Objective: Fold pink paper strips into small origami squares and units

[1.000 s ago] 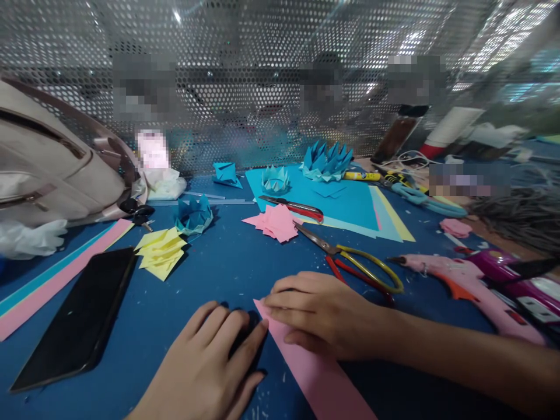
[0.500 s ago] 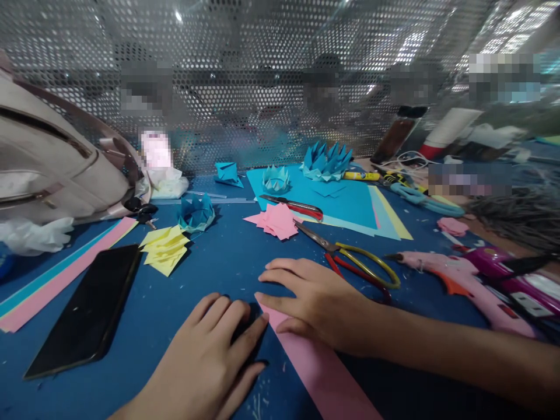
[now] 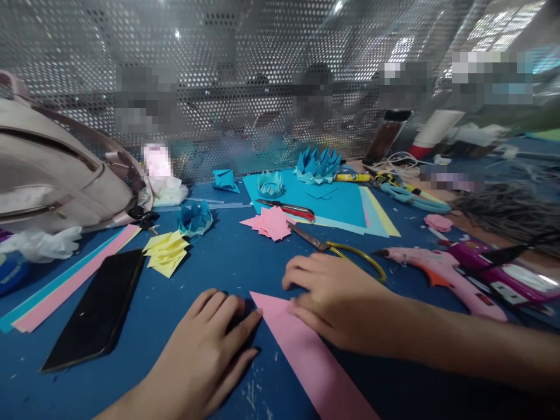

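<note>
Two bare hands flat on the blue tabletop point(image 3: 227, 256), both pressing down, neither gripping anything. Left hand point(image 3: 205, 356) nearest the camera, fingers together and stretched, palm down, its fingertips just beside the pointed end of a pink paper strip point(image 3: 306, 356). Right hand point(image 3: 336, 297) lies on the strip a bit further up, fingers loosely spread, pinning the paper by its upper edge.

Progress, as a guess: strip tip looks folded or cut to a point, rest of the strip flat and unfolded, so early stage; most of the folding left.

Just beyond the right fingers: scissors point(image 3: 345, 252) with yellow handles, partly under the hand. Right of that hand: pink glue gun point(image 3: 437, 271), then a purple one point(image 3: 494, 265). Left of the left hand: black phone point(image 3: 98, 309), then long pink and teal strips point(image 3: 65, 280).

Further out: yellow folded pieces point(image 3: 166, 254), pink folded pieces point(image 3: 271, 223), a small blue paper crown point(image 3: 195, 217), a red-handled cutter point(image 3: 289, 207). Finished-looking blue folded shapes point(image 3: 317, 163) sit on teal sheets point(image 3: 345, 201) near the mesh screen point(image 3: 245, 87).

Containers: only a beige bag point(image 3: 52, 175) far left, zipped as far as I can tell, contents not visible. Keys point(image 3: 146, 219) lie beside it, white crumpled wrap point(image 3: 44, 245) in front.
</note>
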Available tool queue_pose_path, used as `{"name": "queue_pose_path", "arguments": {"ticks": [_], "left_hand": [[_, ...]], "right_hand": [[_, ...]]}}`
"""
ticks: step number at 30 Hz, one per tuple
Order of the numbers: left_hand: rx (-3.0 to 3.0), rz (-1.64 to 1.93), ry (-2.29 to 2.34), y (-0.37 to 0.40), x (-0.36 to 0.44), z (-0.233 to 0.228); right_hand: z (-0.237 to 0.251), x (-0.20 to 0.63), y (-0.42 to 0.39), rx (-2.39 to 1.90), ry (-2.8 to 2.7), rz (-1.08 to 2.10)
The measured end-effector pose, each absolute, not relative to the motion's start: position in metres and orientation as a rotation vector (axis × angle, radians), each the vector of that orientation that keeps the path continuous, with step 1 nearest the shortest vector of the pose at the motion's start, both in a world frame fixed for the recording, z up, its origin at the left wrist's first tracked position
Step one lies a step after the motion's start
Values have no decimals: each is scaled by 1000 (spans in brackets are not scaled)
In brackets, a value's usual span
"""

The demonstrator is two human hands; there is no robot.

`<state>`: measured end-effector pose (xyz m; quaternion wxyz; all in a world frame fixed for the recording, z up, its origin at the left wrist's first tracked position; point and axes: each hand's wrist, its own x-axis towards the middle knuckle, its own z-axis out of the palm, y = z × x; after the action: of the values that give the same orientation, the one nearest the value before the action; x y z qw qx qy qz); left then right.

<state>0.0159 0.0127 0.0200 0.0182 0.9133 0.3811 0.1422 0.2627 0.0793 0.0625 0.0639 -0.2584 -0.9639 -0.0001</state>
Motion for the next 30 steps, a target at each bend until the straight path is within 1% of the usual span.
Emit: {"name": "queue_pose_path", "arguments": {"ticks": [2, 7, 10, 17, 20, 27, 30], "left_hand": [[2833, 433, 1183, 13, 16, 22], [2795, 461, 1176, 15, 17, 22], [2736, 540, 1168, 17, 17, 21], [2521, 768, 1297, 30, 22, 24], [2448, 740, 1388, 42, 29, 23], [2181, 721, 1332, 57, 43, 22], [2179, 713, 1329, 56, 46, 22]], "right_hand": [[58, 258, 84, -880, -2858, 109], [54, 252, 88, -1099, -2767, 616], [55, 251, 86, -1180, -2713, 772], [50, 255, 85, -1093, -2639, 798], [52, 256, 84, -1097, -2624, 837], [50, 257, 84, -1043, -2613, 829], [46, 258, 85, -1016, -2609, 796]]}}
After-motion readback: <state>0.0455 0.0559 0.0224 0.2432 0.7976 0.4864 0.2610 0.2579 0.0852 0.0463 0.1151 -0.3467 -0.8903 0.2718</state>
